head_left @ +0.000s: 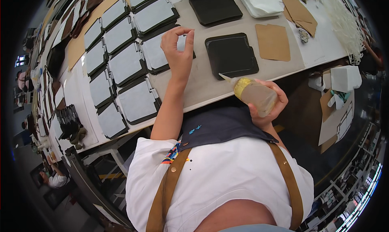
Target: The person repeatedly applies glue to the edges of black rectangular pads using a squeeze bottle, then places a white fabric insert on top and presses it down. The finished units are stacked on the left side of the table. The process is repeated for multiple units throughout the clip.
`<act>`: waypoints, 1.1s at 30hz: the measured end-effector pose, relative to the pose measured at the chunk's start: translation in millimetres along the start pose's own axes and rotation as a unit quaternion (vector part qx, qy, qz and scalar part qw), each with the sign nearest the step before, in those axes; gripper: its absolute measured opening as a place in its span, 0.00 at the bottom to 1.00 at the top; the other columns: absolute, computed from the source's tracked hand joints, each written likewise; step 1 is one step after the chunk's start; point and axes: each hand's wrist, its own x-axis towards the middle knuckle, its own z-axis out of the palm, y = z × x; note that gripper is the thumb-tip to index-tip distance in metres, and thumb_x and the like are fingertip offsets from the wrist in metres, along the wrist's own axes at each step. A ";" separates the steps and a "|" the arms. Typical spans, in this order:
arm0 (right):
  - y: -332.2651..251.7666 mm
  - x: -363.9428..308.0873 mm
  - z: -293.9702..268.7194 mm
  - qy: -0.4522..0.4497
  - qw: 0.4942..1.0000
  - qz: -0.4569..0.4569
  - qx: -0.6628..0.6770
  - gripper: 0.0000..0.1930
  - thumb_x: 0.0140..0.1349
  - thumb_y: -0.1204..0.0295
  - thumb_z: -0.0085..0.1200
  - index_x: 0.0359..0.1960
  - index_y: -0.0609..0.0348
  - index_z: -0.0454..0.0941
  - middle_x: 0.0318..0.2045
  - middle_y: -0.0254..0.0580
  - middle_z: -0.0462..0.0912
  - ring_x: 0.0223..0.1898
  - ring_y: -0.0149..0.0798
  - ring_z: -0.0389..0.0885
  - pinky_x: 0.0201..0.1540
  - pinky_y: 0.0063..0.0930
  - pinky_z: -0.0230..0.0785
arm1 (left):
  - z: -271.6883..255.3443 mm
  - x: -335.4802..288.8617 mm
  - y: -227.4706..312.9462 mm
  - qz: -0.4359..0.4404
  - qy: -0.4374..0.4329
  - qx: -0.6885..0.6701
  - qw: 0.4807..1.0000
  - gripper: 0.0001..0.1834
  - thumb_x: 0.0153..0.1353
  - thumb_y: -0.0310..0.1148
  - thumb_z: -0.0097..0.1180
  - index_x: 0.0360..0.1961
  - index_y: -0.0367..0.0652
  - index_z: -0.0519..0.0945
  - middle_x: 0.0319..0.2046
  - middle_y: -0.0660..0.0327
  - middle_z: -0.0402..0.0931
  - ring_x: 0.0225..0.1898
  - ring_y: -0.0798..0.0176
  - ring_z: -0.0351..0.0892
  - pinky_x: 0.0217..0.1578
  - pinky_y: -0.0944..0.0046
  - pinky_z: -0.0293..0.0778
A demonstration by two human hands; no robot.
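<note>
My right hand (279, 100) is wrapped round a translucent squeeze bottle (259, 96) with yellow tape about its shoulder. The bottle is tilted, its thin nozzle pointing left, with the tip at the near edge of a black panel (231, 54). A thin pale line runs along parts of that panel's border. Left of the panel, my left hand (178, 47) is raised with curled fingers and a gap between thumb and forefinger; nothing shows in it. Beneath and beside it, black pieces topped with pale grey sheets (125, 66) lie in rows.
Beyond the panel sit a stack of black panels (214, 7), a pile of white sheets (261, 3) and brown cards (273, 42). White strips (342, 23) heap up at the far right. A dark bundle (71, 122) lies at the left. The table's near edge (214, 100) runs before me.
</note>
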 end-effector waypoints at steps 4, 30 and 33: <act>1.1 3.0 15.6 -0.001 0.999 0.011 0.040 0.43 0.57 0.65 0.73 0.64 0.56 0.51 0.56 0.59 0.71 0.57 0.54 0.77 0.60 0.50 0.72 | 1.1 0.3 1.0 -0.005 0.001 -0.002 1.000 0.05 0.66 0.32 0.63 0.37 0.42 0.84 0.40 0.63 0.82 0.48 0.63 0.76 0.55 0.63 0.68; 156.7 220.7 -39.7 -0.149 0.860 0.016 -0.487 0.10 0.62 0.71 0.62 0.41 0.62 0.82 0.49 0.49 0.82 0.53 0.52 0.78 0.54 0.42 0.71 | 8.0 -2.0 1.4 0.032 -0.030 0.028 0.999 0.06 0.60 0.31 0.66 0.37 0.46 0.83 0.41 0.64 0.81 0.51 0.58 0.74 0.59 0.55 0.58; 164.8 238.5 -32.6 -0.170 0.848 0.058 -0.499 0.08 0.60 0.70 0.63 0.33 0.62 0.81 0.40 0.49 0.84 0.44 0.52 0.82 0.47 0.43 0.74 | 5.5 -1.4 1.5 0.044 -0.017 0.045 0.998 0.04 0.62 0.31 0.65 0.36 0.45 0.82 0.40 0.62 0.81 0.49 0.57 0.76 0.58 0.56 0.61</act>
